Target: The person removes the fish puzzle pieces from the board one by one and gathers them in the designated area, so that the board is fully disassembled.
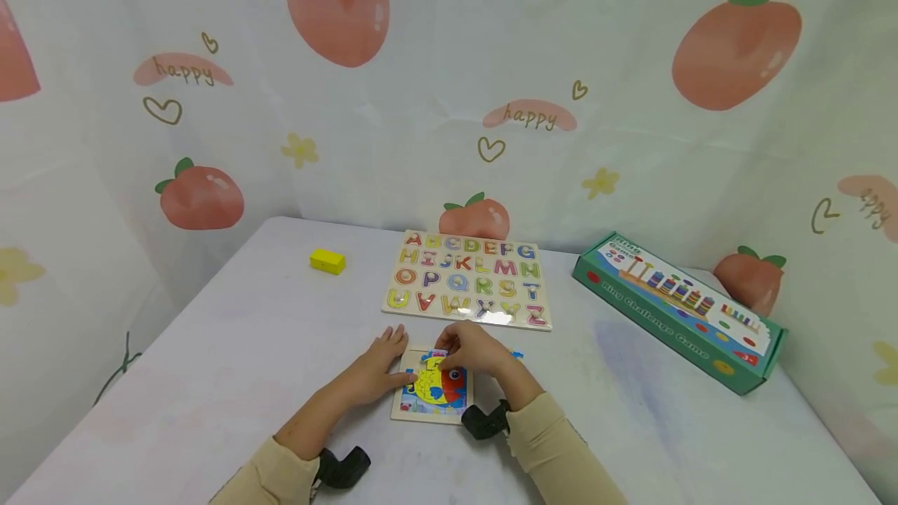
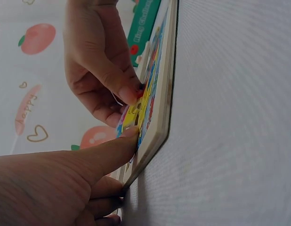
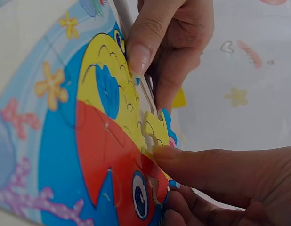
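A small wooden jigsaw puzzle [image 1: 428, 416] with a yellow and red fish lies flat at the front middle of the table. My left hand [image 1: 375, 365] rests at its left side, fingers spread and fairly straight, with the thumb touching the fish's yellow body. From above, my right hand [image 1: 479, 351] pinches a yellow and blue puzzle piece [image 3: 157, 128] between thumb and fingers. In the right wrist view, that piece sits tilted over a gap at the fish's upper edge. The right hand's curled fingertips are partly hidden behind the piece.
Behind the puzzle lies a wooden alphabet board [image 1: 466, 280]. A green Ring Challenge Game box [image 1: 680, 314] stands at the right, and a yellow block [image 1: 327, 261] at the back left. Part of a blue piece [image 1: 517, 354] shows beyond the right wrist. A printed cloth [image 1: 421, 100] hangs behind.
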The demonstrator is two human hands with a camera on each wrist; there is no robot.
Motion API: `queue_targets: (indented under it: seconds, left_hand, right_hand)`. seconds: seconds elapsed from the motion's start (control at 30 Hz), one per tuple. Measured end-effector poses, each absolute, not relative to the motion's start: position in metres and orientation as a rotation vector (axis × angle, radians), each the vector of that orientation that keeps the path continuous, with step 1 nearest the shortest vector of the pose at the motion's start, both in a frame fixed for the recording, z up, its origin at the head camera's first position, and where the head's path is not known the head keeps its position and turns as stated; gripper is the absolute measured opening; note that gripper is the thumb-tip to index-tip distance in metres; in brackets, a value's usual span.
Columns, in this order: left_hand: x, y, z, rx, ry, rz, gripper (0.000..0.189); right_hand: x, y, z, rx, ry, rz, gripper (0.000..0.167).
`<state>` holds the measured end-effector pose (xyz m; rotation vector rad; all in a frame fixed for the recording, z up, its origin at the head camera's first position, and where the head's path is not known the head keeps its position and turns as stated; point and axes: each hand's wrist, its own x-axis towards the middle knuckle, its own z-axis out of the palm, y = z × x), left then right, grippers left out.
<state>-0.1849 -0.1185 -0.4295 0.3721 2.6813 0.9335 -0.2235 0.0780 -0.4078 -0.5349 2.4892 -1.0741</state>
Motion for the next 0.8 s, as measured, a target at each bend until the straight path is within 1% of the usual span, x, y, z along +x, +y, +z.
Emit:
queue_targets:
  seconds: [0.17, 0.27, 0.53, 0.8]
  left_hand:
    - [-0.185, -0.118, -0.430, 0.376, 2.681, 0.935, 0.073]
    - [-0.186, -0.118, -0.429, 0.378, 2.681, 0.931, 0.073]
    - [-0.186, -0.118, -0.428, 0.373, 2.677, 0.931, 0.073]
    - [-0.186, -0.117, -0.430, 0.362, 2.676, 0.932, 0.074]
  right_hand:
    - [-0.226, 0.081, -0.407, -0.545, 2.470, -1.116, 0.007]
    - [-0.227, 0.083, -0.406, -0.542, 2.442, -1.154, 0.006]
    - [-0.230, 0.094, -0.407, -0.525, 2.422, -1.215, 0.009]
    - [-0.233, 0.116, -0.404, -0.451, 2.401, -1.254, 0.013]
